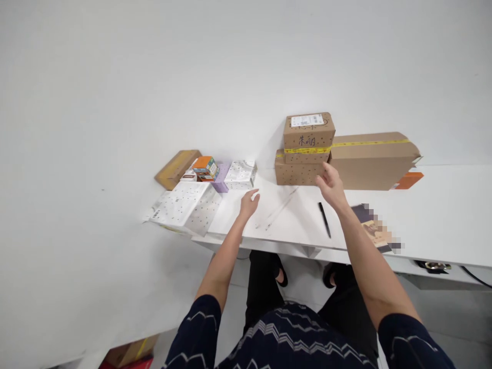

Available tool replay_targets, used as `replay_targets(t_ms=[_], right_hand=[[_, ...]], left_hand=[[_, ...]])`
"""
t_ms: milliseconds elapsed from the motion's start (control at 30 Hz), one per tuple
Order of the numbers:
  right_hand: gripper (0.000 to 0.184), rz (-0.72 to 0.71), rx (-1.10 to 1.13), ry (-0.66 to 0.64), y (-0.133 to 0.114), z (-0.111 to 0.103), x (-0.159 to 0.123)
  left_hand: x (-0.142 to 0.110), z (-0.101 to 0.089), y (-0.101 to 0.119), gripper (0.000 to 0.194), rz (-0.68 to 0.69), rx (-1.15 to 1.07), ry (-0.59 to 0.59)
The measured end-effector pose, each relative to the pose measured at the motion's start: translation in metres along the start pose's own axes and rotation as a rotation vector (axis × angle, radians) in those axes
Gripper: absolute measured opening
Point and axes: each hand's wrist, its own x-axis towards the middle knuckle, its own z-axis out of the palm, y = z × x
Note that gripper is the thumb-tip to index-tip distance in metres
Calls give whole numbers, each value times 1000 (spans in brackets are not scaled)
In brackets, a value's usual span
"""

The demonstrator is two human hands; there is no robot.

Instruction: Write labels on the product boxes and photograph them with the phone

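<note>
From where I stood, I counted two speckled cardboard boxes stacked just beyond the right hand (332,188): an upper box (308,139) and a lower box (295,175). One long carton (369,166) lay to their right, with one orange packet (409,180) poking out past its far end. Beyond and left of the left hand (249,204) I made out two white speckled boxes, one small (241,174) and one large (184,205), plus one orange-topped box (206,168), one lilac box (221,179) and one taped brown box (177,169). One black pen (325,220) lay nearer the person than the right hand, and one dark booklet (372,228) lay to its right.

The upper box had its long axis running left to right, its handwritten side facing the person and its label upward. The hands were well apart, fingers parted, the left empty; whether the right fingertips touched the stack, I couldn't tell.
</note>
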Motion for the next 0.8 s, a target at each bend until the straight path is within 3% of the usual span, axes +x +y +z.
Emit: replay_targets(t_ms=[67,200,233,333,400,500,600,800], right_hand=[[54,52,12,-45,-9,9,-25],[36,254,78,-440,-16,34,-94],[33,287,80,-457,-14,40,-109],[28,366,69,-324,-2,54,-139],[29,432,81,-233,5,58,-145],[26,341,24,-228,9,58,-144],[24,212,-60,-241,6,56,-142],[23,237,-49,-224,2,58,-147]], left_hand=[[-3,-20,-12,30,-14,97,38],[16,-48,-25,49,-24,270,105],[25,-51,-26,57,-21,344,110],[56,-46,-21,79,-24,607,84],[73,-37,-15,85,-57,710,35],[84,-20,-8,80,-130,759,13],[77,-9,-6,76,-132,761,50],[21,-9,-1,62,-101,666,87]])
